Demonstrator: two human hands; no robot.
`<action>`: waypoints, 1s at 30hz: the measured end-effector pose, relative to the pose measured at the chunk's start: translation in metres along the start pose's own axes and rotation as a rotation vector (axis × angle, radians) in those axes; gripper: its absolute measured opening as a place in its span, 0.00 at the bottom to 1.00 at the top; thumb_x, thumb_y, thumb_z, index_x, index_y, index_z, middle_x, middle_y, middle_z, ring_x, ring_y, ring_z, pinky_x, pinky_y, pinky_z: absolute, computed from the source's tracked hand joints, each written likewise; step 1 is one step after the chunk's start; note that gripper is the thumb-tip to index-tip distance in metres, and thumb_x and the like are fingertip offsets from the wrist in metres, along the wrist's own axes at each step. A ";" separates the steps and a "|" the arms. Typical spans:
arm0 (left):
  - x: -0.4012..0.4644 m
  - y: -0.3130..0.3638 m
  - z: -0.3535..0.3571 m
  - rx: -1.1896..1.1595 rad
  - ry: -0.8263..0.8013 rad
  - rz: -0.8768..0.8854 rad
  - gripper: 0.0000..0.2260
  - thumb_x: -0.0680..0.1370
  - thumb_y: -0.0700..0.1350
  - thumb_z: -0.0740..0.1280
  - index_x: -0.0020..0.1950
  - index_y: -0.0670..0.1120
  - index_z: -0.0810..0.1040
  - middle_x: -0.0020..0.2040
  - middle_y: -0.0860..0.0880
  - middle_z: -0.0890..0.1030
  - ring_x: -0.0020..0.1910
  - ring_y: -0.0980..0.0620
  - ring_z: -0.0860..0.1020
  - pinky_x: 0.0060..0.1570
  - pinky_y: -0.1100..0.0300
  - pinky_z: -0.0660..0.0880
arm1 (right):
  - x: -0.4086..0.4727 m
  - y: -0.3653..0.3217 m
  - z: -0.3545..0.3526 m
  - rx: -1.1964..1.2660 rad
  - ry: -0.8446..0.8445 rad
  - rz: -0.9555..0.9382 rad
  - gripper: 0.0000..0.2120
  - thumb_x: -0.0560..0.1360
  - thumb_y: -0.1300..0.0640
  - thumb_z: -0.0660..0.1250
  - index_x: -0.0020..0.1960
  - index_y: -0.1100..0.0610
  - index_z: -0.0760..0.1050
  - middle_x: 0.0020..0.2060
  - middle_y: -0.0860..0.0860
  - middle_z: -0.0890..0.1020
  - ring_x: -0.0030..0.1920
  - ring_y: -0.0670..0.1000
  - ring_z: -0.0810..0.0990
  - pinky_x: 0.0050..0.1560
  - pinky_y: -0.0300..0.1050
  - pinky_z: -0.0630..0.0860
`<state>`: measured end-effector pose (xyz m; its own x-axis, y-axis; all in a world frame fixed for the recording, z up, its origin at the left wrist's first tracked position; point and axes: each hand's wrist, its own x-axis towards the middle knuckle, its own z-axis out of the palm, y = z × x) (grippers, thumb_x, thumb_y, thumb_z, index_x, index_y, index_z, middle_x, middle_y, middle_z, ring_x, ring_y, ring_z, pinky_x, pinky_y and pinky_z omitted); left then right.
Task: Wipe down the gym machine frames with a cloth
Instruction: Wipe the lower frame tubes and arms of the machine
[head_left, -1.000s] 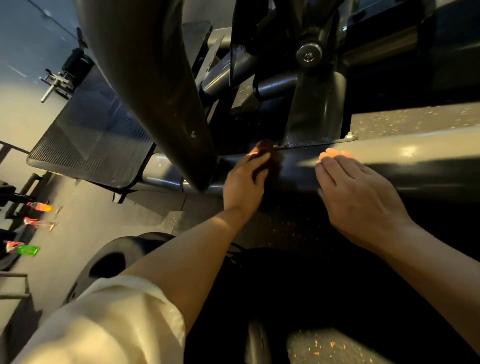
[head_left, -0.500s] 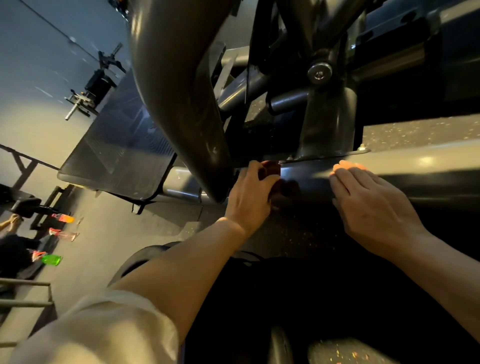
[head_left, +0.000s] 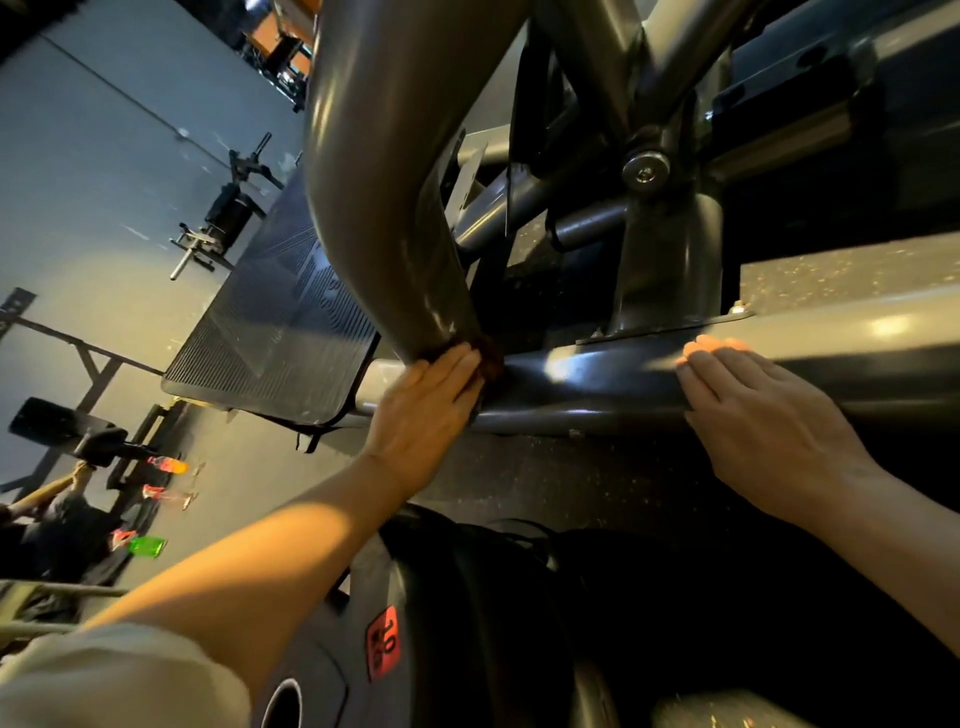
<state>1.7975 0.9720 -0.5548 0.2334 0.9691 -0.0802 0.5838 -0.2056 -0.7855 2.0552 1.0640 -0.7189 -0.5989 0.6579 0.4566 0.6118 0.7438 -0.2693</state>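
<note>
Gym floor behind. Cloth (head_left: 488, 358) is pressed by straight left hand (head_left: 426, 410) fingers at tube (head_left: 384, 208) base on frame rail (head_left: 597, 384); right hand (head_left: 763, 415) rests flat, empty. Joint wiping judged underway; rail next.

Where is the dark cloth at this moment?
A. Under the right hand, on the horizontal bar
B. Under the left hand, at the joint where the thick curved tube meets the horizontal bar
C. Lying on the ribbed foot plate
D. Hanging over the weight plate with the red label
B: the left hand presses the cloth at the foot of the curved tube, while the right hand lies flat on the horizontal bar with no cloth showing.
</note>
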 end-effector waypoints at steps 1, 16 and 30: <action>0.005 -0.006 -0.003 0.026 0.059 -0.012 0.24 0.64 0.37 0.78 0.59 0.42 0.82 0.64 0.41 0.78 0.66 0.44 0.73 0.58 0.52 0.70 | 0.000 0.000 0.001 -0.010 0.001 0.000 0.21 0.68 0.63 0.73 0.59 0.71 0.76 0.53 0.67 0.79 0.53 0.66 0.79 0.60 0.60 0.75; 0.005 -0.008 -0.005 0.206 -0.026 0.070 0.25 0.66 0.40 0.70 0.64 0.46 0.79 0.67 0.43 0.76 0.68 0.45 0.73 0.57 0.54 0.65 | -0.002 0.001 0.007 -0.083 0.021 -0.015 0.21 0.77 0.58 0.56 0.61 0.73 0.74 0.56 0.69 0.77 0.55 0.67 0.76 0.62 0.61 0.70; 0.003 -0.013 -0.001 0.144 0.054 0.107 0.17 0.71 0.39 0.68 0.59 0.45 0.81 0.64 0.45 0.78 0.62 0.46 0.77 0.57 0.55 0.63 | -0.002 -0.001 0.001 -0.074 -0.042 0.002 0.24 0.76 0.55 0.55 0.62 0.71 0.75 0.57 0.68 0.77 0.57 0.66 0.76 0.62 0.61 0.70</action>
<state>1.7910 0.9777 -0.5442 0.3317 0.9332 -0.1386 0.4370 -0.2821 -0.8541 2.0556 1.0623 -0.7205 -0.6183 0.6646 0.4195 0.6484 0.7330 -0.2056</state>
